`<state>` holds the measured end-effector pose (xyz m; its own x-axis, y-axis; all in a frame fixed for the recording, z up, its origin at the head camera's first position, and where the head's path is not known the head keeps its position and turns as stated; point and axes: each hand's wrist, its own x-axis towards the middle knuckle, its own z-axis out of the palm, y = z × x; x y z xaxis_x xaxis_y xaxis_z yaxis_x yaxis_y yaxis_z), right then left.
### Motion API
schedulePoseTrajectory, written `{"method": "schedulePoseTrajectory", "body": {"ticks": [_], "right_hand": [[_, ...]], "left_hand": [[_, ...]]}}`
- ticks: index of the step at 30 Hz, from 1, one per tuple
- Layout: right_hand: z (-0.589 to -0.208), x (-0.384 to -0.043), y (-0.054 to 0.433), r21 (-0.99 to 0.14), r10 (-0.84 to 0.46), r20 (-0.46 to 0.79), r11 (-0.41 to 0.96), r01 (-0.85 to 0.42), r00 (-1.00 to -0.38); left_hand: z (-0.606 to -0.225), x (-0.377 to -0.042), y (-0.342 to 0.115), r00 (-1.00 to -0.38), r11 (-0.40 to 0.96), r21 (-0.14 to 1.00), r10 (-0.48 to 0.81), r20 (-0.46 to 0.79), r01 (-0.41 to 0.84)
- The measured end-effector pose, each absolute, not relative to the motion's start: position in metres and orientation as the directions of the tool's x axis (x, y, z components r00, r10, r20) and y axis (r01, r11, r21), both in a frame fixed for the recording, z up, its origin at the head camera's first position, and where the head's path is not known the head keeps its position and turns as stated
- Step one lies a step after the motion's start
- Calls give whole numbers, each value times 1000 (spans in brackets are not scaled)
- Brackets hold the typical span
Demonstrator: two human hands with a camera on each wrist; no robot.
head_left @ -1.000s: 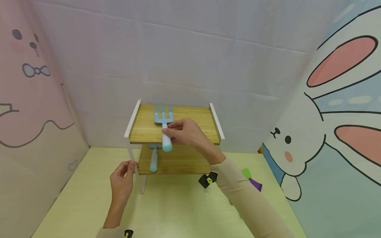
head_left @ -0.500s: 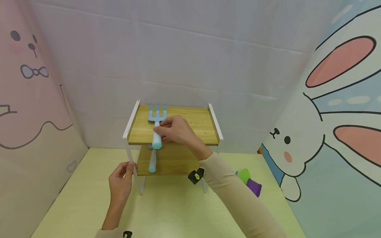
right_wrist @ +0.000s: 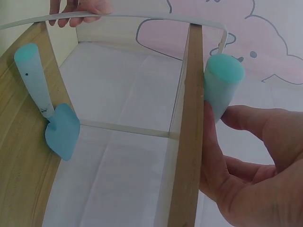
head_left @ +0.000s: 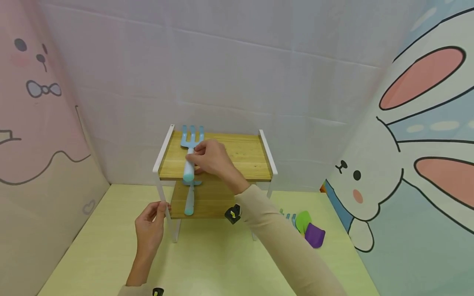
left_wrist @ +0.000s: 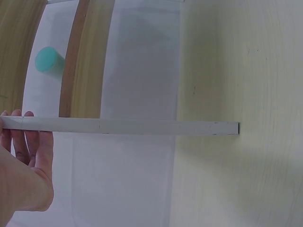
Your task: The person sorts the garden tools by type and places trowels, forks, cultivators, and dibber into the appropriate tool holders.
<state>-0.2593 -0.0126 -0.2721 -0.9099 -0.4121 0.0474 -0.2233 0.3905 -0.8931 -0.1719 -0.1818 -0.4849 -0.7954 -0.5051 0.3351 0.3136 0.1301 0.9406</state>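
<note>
A small two-tier wooden rack with a white frame point(head_left: 159, 154) stands ahead. My right hand point(head_left: 214, 158) pinches the pale handle of a light blue hand fork point(head_left: 189, 144) between thumb and fingers. The fork lies over the left part of the top board point(head_left: 240, 154), tines toward the back wall, teal handle end past the front edge. A blue hand trowel point(right_wrist: 64, 130) rests on the lower board point(head_left: 218, 203), handle toward me; the top board and the fork partly hide it in the head view. My left hand point(head_left: 150, 222) holds the rack's front left leg point(left_wrist: 142, 126).
On the pale tabletop to the right lie a green piece point(head_left: 303, 221), a purple piece point(head_left: 314, 235) and some blue prongs point(head_left: 293, 220), partly hidden by my right sleeve. A white sheet hangs behind the rack, and printed cartoon panels flank both sides.
My right hand has carried the fork leftward along the top board, toward its left rail. More of the coloured pieces on the right shows now. My left hand stays on the leg.
</note>
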Motion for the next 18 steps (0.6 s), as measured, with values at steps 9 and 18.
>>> {"method": "schedulePoseTrajectory", "body": {"ticks": [9, 18], "right_hand": [[-271, -261, -9, -871, -410, 50, 428, -241, -911], [-260, -262, -10, -801, -446, 14, 531, -277, -895]], "left_hand": [[-486, -174, -179, -808, 110, 944, -492, 323, 310], [-486, -172, -183, -804, 141, 940, -489, 338, 310]]}}
